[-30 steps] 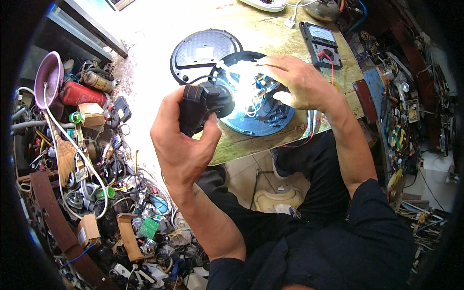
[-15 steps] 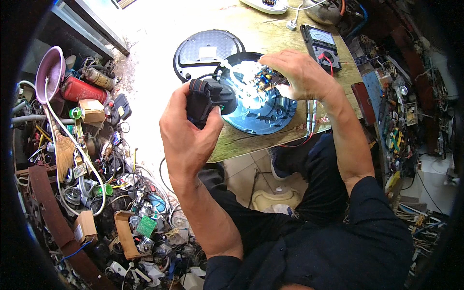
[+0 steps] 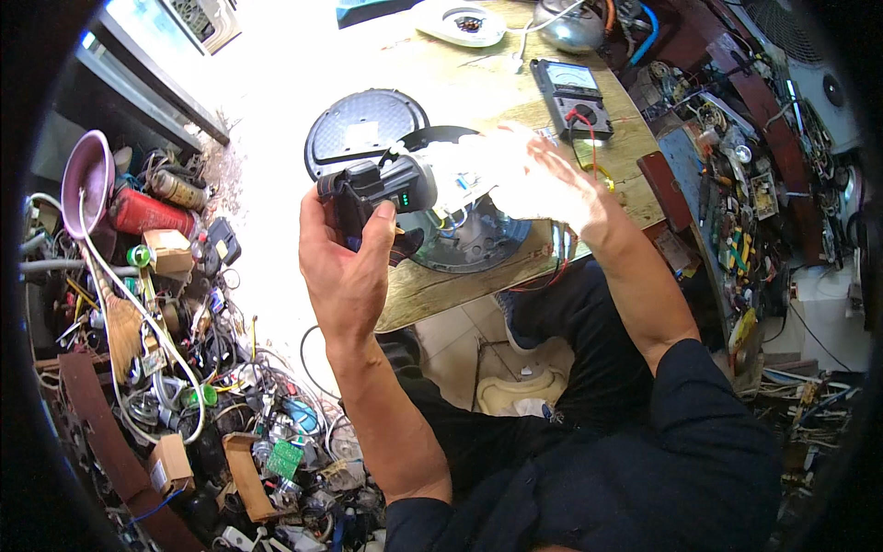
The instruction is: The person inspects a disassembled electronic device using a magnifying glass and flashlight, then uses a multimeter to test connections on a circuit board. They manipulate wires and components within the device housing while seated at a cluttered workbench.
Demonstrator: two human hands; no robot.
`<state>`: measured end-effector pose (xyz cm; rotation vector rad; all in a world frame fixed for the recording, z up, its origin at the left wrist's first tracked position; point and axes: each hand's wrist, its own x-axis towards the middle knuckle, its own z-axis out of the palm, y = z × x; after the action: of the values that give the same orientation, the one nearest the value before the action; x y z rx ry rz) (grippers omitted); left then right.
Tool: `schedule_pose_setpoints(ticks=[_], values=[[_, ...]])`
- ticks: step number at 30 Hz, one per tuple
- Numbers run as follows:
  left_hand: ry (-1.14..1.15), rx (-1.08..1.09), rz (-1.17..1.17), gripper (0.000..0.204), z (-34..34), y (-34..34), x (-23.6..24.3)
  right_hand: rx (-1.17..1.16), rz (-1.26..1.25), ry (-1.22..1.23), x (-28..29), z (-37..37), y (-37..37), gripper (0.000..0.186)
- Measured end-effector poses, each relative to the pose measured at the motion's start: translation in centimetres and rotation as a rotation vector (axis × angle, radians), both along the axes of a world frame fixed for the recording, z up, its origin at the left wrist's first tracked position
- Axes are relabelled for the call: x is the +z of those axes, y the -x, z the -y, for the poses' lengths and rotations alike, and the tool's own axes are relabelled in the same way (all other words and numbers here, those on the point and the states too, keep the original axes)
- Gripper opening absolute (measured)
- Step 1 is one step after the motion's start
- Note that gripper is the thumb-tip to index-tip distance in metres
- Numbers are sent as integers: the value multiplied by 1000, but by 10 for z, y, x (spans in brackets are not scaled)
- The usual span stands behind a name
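My left hand point(image 3: 345, 262) is wrapped round a dark headlamp point(image 3: 414, 181) with a strap and small green indicator lights. Its beam falls to the right, onto an opened round black housing point(image 3: 492, 244) with wires and electronic parts inside. Over the far right part of that housing is my right hand point(image 3: 561, 189), its fingers stretched out and partly washed out by the glare. I see nothing held in it. Behind the housing lies a round black textured cover point(image 3: 368, 124) with a pale label.
An analog multimeter point(image 3: 572, 97) with red and black leads lies on the wooden table point(image 3: 441, 299). A white dish point(image 3: 460, 23) and a metal pot point(image 3: 570, 32) stand at the far side. Heaped wires, boxes and parts cover the left floor, near a purple basin point(image 3: 87, 184).
My view has shifted, so the table things appear further left and lower. The headlamp has turned towards my right hand, which is now brightly lit. My right hand's fingers look straighter.
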<state>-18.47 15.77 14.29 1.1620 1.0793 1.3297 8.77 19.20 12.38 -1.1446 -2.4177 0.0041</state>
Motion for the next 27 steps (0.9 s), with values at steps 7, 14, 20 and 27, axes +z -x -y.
schedule_pose_setpoints(ticks=[7,14,20,27], values=[[115,-96,124,32,-6,-34,-10,8,-24,84,-11,4,-19,66],[170,-109,47,33,-17,-39,-19,-11,-35,192,-13,0,-33,70],[94,-52,-54,32,-21,-37,-33,-37,-574,707,-9,-51,-39,63],[20,-42,-100,31,-21,-39,-41,-333,-100,651,-30,-170,19,90]])
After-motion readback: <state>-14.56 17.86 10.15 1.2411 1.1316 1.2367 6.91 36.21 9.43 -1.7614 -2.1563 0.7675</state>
